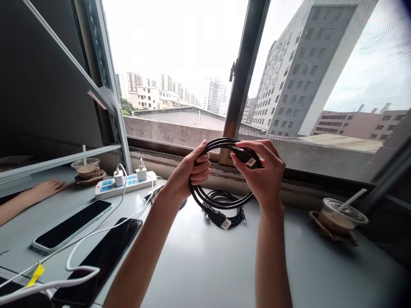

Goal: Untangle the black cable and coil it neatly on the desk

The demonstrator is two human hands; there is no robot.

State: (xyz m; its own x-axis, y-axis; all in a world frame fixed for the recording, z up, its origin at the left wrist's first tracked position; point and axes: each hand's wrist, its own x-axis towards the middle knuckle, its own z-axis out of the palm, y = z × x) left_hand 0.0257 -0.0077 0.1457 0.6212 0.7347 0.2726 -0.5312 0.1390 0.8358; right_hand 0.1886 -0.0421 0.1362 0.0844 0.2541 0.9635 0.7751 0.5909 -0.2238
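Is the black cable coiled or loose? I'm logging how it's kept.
Coiled: the black cable forms stacked loops held by left hand and right hand.

Grey desk [224,265] beneath wide window [180,64], bright overcast daylight, tall grey buildings [298,72] outside, metal shelf frame [105,85] left.

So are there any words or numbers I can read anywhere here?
None can be read.
Small tag on the black cable, held in the right hand: marks too small to read.
Power strip: no readable print.
Yellow tag on the white cable: no writing visible.
Phones: screens dark.
The left hand grips the coil.
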